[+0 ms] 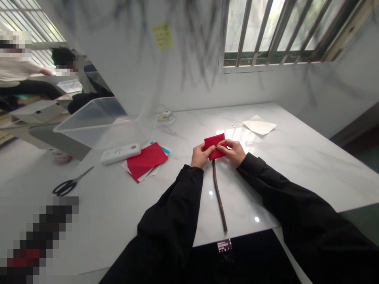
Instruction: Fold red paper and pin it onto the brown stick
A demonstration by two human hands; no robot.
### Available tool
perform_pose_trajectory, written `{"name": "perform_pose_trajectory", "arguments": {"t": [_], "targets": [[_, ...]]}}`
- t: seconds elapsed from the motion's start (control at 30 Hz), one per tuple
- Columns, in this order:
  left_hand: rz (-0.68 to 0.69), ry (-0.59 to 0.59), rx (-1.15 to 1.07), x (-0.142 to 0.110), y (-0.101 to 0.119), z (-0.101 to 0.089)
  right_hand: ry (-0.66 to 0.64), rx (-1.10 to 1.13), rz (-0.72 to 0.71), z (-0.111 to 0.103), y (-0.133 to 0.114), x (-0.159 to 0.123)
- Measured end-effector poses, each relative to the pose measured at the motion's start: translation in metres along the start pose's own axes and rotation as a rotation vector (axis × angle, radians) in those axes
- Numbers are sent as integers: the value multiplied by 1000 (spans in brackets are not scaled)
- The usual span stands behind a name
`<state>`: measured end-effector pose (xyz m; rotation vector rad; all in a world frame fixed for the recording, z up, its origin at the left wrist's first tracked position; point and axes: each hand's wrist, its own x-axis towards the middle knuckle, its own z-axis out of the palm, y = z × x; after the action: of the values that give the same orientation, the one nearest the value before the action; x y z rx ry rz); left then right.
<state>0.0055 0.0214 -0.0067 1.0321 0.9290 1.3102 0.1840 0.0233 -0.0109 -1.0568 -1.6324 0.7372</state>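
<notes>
A small folded piece of red paper (214,142) lies on the white marble table (296,157), pinched from both sides. My left hand (200,155) grips its left edge with thumb on top. My right hand (233,151) pinches its right edge, fingers curled. A thin dark stick (219,197) lies on the table just below the paper, running toward me between my black sleeves.
A stack of red, white and blue paper sheets (146,161) lies to the left, beside a white power bank (120,153). Black scissors (70,184) rest farther left. A clear plastic bin (97,118) stands behind. A white folded sheet (259,126) lies at back right. People sit at far left.
</notes>
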Motion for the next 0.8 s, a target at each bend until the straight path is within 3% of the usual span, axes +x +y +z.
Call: {"name": "perform_pose_trajectory", "arguments": {"t": [0.3, 0.8], "targets": [[19, -21, 13, 3, 1, 2, 130, -14, 86, 8, 4, -6], [39, -62, 59, 2, 1, 2, 142, -55, 103, 6, 8, -9]]}}
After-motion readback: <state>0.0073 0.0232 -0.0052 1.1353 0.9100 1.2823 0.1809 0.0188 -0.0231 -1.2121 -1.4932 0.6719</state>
